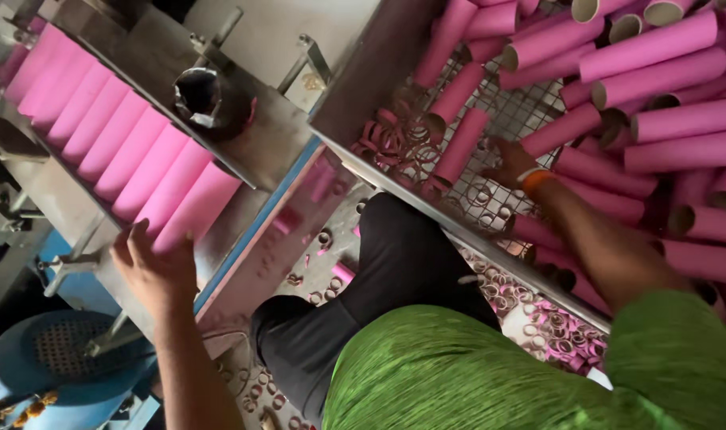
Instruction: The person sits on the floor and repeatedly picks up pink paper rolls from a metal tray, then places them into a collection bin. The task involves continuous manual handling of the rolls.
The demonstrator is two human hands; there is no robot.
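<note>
Beside the metal chute [243, 135], left hand [152, 267] rests released on a pink tube [194, 209]; right hand [509, 163] grasps another tube [463, 145].

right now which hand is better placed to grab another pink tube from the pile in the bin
Right. The right hand already reaches into the wire bin among the loose pink tubes; the left hand rests by the tube row on the machine.

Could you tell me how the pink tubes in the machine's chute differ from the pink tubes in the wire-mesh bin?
The chute tubes lie side by side in one neat parallel row; the bin tubes are heaped loosely at mixed angles. The chute tubes' ends are hidden, while several bin tubes show open hollow ends. The left hand rests at the chute row's lower end; the right hand reaches among the bin tubes. Both sets look alike in pink colour and cylindrical shape.
</note>
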